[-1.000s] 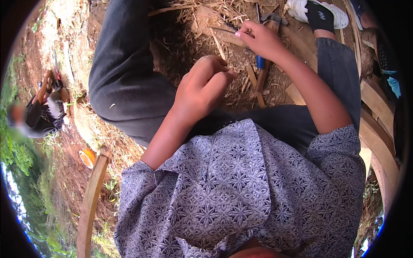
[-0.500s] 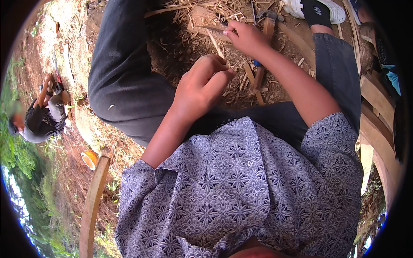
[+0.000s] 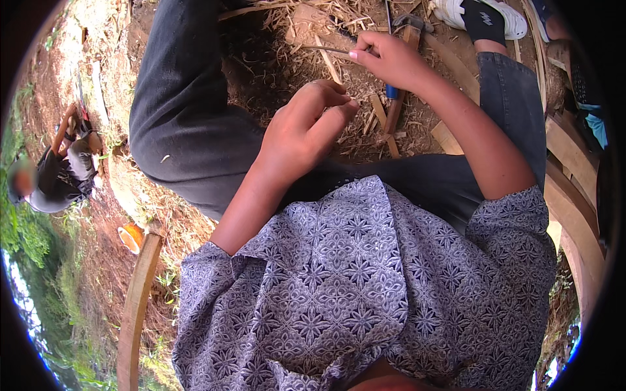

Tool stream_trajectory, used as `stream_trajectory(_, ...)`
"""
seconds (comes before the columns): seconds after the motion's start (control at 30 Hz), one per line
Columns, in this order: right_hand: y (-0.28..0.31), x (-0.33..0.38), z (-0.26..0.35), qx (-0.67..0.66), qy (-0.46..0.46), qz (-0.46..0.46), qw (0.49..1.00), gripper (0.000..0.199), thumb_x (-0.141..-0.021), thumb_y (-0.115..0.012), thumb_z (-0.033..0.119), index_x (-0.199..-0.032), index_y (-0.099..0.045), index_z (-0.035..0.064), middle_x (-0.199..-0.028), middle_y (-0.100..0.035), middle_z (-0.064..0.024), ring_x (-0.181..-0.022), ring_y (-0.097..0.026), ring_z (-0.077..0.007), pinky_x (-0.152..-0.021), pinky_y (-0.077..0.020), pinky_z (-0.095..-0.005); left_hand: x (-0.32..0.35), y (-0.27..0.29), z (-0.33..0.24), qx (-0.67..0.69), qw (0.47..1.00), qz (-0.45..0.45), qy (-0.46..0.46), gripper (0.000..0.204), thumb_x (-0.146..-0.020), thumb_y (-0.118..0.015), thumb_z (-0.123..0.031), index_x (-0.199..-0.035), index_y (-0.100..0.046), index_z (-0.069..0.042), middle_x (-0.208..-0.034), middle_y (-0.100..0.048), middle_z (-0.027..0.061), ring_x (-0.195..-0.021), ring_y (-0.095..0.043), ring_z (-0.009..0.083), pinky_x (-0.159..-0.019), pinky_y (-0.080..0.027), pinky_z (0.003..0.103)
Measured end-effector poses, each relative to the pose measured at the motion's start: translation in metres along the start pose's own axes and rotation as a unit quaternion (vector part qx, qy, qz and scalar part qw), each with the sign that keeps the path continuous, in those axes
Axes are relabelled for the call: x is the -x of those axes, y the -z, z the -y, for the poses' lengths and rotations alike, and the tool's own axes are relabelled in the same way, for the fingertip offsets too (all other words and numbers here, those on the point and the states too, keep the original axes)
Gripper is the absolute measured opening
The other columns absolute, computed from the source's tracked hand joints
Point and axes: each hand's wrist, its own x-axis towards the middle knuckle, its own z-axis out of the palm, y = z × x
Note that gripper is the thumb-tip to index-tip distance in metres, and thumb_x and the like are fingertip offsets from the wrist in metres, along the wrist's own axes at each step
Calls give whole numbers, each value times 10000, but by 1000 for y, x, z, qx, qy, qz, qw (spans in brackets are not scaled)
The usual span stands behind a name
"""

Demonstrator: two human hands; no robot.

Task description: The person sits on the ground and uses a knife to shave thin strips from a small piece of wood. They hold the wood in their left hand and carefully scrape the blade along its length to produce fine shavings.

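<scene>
My left hand is closed on the near end of a thin pale wood strip, which slants up and away from it. My right hand is wrapped round the handle of a knife, mostly hidden by the fingers. The narrow dark knife blade points left and crosses the strip near its far end. Beneath them, a flat wooden block lies among shavings. Just past my right hand are a hammer with a wooden handle and a tool with a blue handle.
Wood shavings and short sticks litter the ground between my legs. Curved planks are stacked at the right. A long beam and an orange-rimmed object lie at the left. Farther left another person sits.
My right hand has moved to the right and slightly nearer, taking the knife with it. My right elbow has swung outward, uncovering a piece of wood. My left hand stays nearly in place.
</scene>
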Motion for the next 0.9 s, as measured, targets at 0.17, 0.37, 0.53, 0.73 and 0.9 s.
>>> stream_trajectory(0.17, -11, -14, -7, 41, -24, -9, 999, 262, -991, -689, 363, -1008, -643, 106, -638, -565, -29, -565, -502, -139, -548, -386, -352, 4, -1, -1, 7, 999, 18, 35, 194, -854, -698, -70, -1048, -699, -82, -1059, -663, 127, -1004, -692, 305, -799, -591, 380)
stream_trajectory(0.37, -34, -28, -11, 66, -57, -68, 994, 284, -993, -661, 418, -1027, -651, 136, -662, -588, -81, -579, -553, -233, -568, -426, -406, 0, 0, 1, -13, 1000, 2, 0, 266, -773, -728, 47, -1025, -699, -34, -1023, -664, 148, -991, -701, 309, -775, -601, 373)
stream_trajectory(0.53, -32, -22, -23, 3, -57, -95, 994, 267, -1012, -666, 362, -1012, -643, 96, -631, -545, -19, -565, -495, -134, -551, -397, -346, 6, -3, 3, -8, 999, -23, 22, 166, -854, -725, -83, -1017, -694, -69, -1030, -659, 128, -993, -697, 318, -764, -597, 387)
stream_trajectory(0.73, -12, -2, -1, -17, -26, -7, 999, 245, -1025, -664, 326, -1000, -637, 83, -630, -518, 17, -589, -468, -74, -544, -374, -307, 4, -2, 6, -5, 999, -32, 10, 175, -843, -730, -79, -1014, -693, -70, -1028, -660, 131, -985, -700, 314, -762, -599, 379)
stream_trajectory(0.9, -24, -19, -3, 52, -42, -21, 998, 274, -1014, -634, 411, -1011, -657, 138, -669, -604, -48, -629, -597, -188, -601, -462, -398, 3, -3, 9, -17, 999, -32, -21, 276, -764, -753, 127, -999, -680, 2, -1041, -659, 181, -934, -699, 282, -750, -585, 329)
